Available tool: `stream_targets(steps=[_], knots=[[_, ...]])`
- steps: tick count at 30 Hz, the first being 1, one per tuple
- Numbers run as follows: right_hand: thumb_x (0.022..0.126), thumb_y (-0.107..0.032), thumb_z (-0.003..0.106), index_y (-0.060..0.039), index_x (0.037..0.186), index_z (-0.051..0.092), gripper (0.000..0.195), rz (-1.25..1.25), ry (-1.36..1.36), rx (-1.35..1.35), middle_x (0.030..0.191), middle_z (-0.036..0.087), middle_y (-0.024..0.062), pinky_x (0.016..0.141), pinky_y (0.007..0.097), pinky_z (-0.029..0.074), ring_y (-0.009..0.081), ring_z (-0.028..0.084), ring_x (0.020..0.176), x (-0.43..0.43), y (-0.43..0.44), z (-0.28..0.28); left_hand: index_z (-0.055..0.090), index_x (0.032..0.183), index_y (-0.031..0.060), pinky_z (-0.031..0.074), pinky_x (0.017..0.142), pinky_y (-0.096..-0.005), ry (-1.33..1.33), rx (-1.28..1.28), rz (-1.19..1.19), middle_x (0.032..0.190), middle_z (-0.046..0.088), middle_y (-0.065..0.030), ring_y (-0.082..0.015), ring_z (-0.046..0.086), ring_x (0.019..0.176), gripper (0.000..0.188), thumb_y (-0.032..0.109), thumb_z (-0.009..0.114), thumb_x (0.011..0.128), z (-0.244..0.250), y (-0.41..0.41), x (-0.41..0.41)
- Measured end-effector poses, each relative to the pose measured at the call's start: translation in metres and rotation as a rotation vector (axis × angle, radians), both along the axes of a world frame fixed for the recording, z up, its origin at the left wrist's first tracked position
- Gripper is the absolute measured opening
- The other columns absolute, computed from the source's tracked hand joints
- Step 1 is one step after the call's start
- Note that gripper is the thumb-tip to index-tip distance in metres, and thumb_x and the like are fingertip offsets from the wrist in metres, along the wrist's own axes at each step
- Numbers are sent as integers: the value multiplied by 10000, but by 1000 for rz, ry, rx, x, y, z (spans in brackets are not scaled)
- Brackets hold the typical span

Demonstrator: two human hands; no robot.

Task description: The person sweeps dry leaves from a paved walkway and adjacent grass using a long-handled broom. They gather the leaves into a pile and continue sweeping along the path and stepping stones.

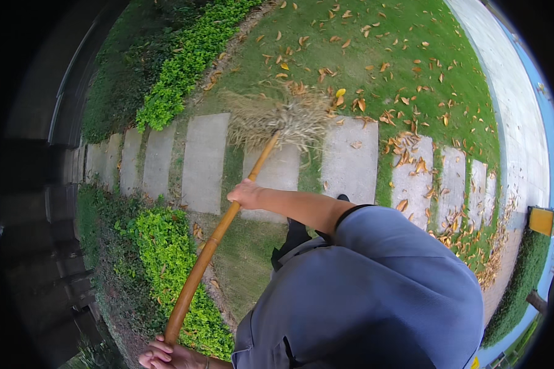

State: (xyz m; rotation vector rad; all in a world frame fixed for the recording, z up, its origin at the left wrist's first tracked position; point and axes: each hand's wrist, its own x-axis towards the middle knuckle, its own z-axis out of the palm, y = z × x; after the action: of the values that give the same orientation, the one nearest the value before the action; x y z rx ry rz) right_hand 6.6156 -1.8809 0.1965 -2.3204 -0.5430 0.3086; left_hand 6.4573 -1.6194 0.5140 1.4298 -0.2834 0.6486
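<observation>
A long broom with a bamboo handle [212, 240] slants across the view from lower left to upper middle. My right hand [245, 193] is wrapped around the handle partway down, with the arm stretched out from a grey-blue short sleeve. Close to the lower picture edge, my left hand [159, 355] grips the top end of the handle. The broom's straw-coloured bristle head [281, 117] spreads over the grass and the edges of paving slabs, its left part blurred. Brown and orange fallen leaves [300, 87] lie against its far side, along with a yellow leaf [340, 92].
Concrete stepping slabs [205, 161] cross the lawn [388, 55]. Leaves gather on a slab to the right [413, 159]. Low green hedges [171, 87] [171, 258] border the left side. A pale paved walkway [517, 106] runs along the right. My dark shoe [344, 198] stands by a slab.
</observation>
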Motion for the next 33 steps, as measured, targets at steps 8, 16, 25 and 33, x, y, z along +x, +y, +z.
stream_targets(steps=[8,16,25,33], knots=[[698,-343,681,-178,879,621,253,-643,667,-616,896,638,38,784,401,396,216,592,918,-240,-293,-44,446,825,79,427,846,-425,728,-229,-797,608,387,20,-132,435,626,58,72,494,855,-167,-204,61],[713,-380,658,-153,909,593,307,-641,739,-582,823,634,72,730,423,447,257,612,840,-367,-323,29,437,813,106,385,862,-377,1002,-531,-877,604,373,32,-135,415,631,108,58,529,786,-221,-200,83],[746,-314,631,-111,885,562,255,-376,2,64,769,623,112,620,417,486,303,616,745,-120,-115,103,389,678,80,339,517,-210,127,-666,-1092,429,288,66,-57,311,386,111,28,452,754,56,-7,227],[721,-375,664,-126,898,587,316,-704,412,-66,843,633,102,757,408,458,291,605,852,-213,-201,-38,456,765,82,237,429,-196,411,-422,-770,492,305,69,-45,274,447,104,50,466,864,-69,-192,149]])
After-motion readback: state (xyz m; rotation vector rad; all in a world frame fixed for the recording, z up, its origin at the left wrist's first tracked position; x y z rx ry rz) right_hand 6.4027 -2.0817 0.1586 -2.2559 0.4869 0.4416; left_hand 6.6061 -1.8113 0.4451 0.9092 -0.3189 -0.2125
